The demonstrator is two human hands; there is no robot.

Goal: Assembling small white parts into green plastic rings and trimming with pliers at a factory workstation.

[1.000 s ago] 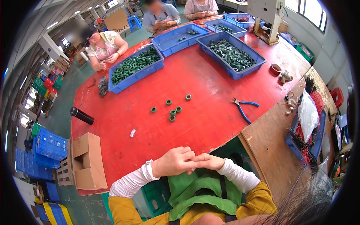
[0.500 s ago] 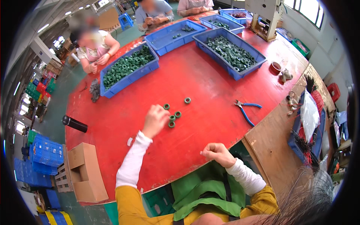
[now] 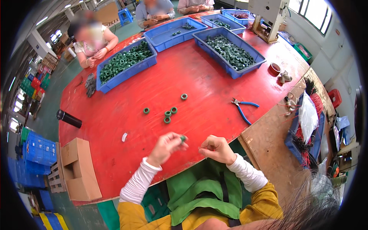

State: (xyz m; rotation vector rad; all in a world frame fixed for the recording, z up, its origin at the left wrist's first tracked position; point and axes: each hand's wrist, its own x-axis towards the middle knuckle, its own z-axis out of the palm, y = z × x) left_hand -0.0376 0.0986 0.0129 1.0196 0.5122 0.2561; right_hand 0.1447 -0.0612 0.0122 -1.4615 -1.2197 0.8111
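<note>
Work surface: a large red table (image 3: 199, 76) in a workshop, carrying three blue trays; the two nearer trays (image 3: 126, 65) (image 3: 229, 49) are filled with green rings. Other people sit at the far side, their hands at their own work. Blue-handled pliers (image 3: 242, 108) lie to the right of centre, and a black cylinder (image 3: 69, 119) lies near the left edge above a cardboard box (image 3: 78, 168).

Head view, change of state: half a second ago the left hand was extended to the small cluster of loose green rings (image 3: 168, 114) at mid-table. It has now been drawn back to the near edge. The left hand (image 3: 165, 147) is closed in a pinch on a single green ring (image 3: 183, 138), held at the fingertips just above the table. Five rings remain loose on the surface.

The right hand (image 3: 216, 148) sits just beside it, fingers curled closed; whether they pinch something fine cannot be told.

Judgement: one ring has been picked from the cluster and brought to the other hand for working.
</note>
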